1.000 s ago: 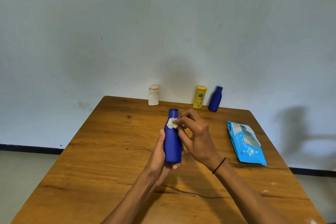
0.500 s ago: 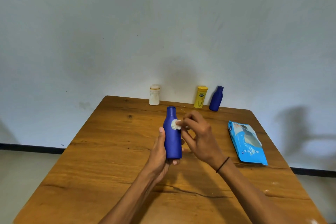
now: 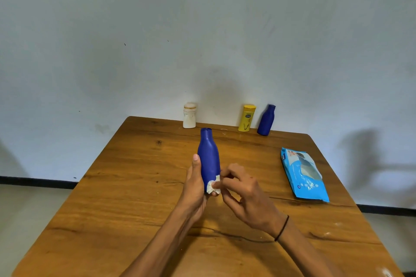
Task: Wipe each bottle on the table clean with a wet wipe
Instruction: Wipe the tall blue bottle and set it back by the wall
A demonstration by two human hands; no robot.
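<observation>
A tall blue bottle (image 3: 209,157) stands upright above the middle of the table, and my left hand (image 3: 195,189) grips its lower part from the left, thumb along the side. My right hand (image 3: 244,195) pinches a small crumpled white wet wipe (image 3: 212,185) and presses it against the bottle's base. Along the far edge of the table stand a white bottle (image 3: 189,115), a yellow bottle (image 3: 246,118) and a second blue bottle (image 3: 266,120).
A light-blue pack of wet wipes (image 3: 302,175) lies flat at the right side of the wooden table (image 3: 126,186). A pale wall rises directly behind the table's far edge. Floor shows to the left and right.
My right hand has slid the wipe down the blue bottle from its neck and shoulder to its base. My left hand still holds the bottle in the same place.
</observation>
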